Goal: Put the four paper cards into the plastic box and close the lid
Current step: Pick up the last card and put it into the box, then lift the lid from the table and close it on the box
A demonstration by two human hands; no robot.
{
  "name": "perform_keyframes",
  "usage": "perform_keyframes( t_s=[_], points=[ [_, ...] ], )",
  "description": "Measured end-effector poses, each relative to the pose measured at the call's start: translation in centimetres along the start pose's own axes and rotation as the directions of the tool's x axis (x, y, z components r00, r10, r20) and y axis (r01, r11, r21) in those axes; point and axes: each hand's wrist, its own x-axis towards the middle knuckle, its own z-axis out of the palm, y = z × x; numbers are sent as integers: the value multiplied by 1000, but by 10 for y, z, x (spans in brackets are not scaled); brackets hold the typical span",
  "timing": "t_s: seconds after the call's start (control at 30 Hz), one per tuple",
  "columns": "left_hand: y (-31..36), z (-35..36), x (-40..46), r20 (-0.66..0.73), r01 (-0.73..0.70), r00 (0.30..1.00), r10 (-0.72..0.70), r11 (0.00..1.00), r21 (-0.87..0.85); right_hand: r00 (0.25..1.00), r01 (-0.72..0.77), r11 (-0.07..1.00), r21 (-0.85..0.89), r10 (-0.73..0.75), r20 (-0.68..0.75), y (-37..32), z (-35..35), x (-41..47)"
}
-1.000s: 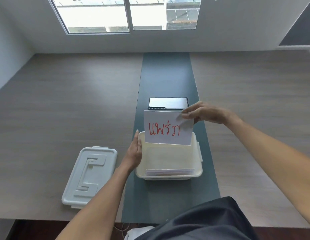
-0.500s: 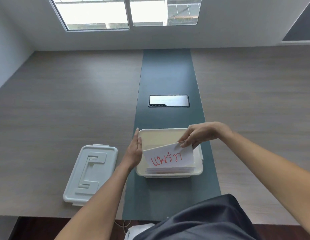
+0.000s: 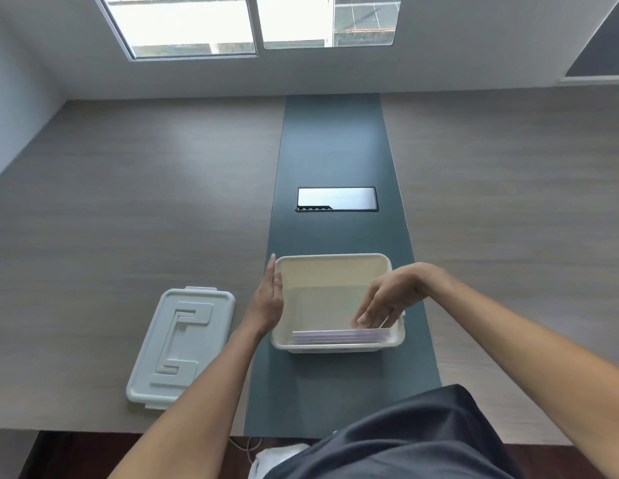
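The cream plastic box (image 3: 335, 261) stands open on the dark green strip of the table. Several white paper cards (image 3: 335, 336) stand on edge against its near wall, only their top edges showing. My right hand (image 3: 391, 299) reaches down into the box, fingertips resting on the cards at their right end. My left hand (image 3: 268, 299) lies flat against the outside of the box's left wall, fingers straight. The pale grey lid (image 3: 182, 344) rests flat on the wooden table to the left of the box.
A black-framed cable hatch (image 3: 336, 198) is set in the green strip (image 3: 332, 140) beyond the box. The table's near edge runs just below the lid. A white wall with windows stands behind the far edge.
My right hand lowered the card with red writing from above the box down inside, where it now stands with the others. The left hand stayed against the box wall.
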Motion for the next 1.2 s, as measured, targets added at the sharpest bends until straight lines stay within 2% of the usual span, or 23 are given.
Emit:
perform_keyframes(
  t_s=[0.07, 0.17, 0.3, 0.37, 0.47, 0.57, 0.67, 0.77, 0.87, 0.97, 1.2],
  points=[
    [0, 0, 0, -2, 1, 1000, -1, 1000, 2, 999, 46, 999, 16, -45, -21, -3, 0, 0],
    [0, 0, -1, -5, 1, 1000, -1, 1000, 4, 965, 233, 971, 46, -225, -138, -9, -6, -3],
    [2, 0, -2, 2, 13, 1000, -13, 1000, 21, 823, 488, 866, 112, -413, -390, -18, -18, -6],
    [3, -2, -2, 0, 18, 1000, -18, 999, 42, 749, 556, 821, 128, -428, -506, -21, -25, -6],
    [1, -7, 1, -10, 15, 1000, -14, 995, 101, 664, 575, 810, 119, -376, -647, -26, -35, -1],
    [3, -16, 0, -69, 28, 998, -12, 969, 245, 594, 498, 867, -10, -350, -724, -31, -44, 10],
    [10, -32, -9, -149, 20, 987, 57, 884, 467, 539, 325, 927, -188, -345, -769, -39, -47, 23],
    [7, -52, -13, -193, 18, 974, 116, 813, 581, 562, 151, 921, -358, -378, -735, -51, -42, 39],
    [-7, -72, -22, -241, 116, 969, 59, 750, 651, 608, -10, 809, -588, -462, -646, -69, -35, 59],
    [-27, -90, -40, -297, 220, 955, -11, 699, 681, 606, -112, 677, -728, -534, -590, -90, -28, 77],
    [-74, -121, -94, -420, 433, 889, -184, 637, 638, 633, -120, 466, -877, -645, -429, -145, -2, 115]
  ],
)
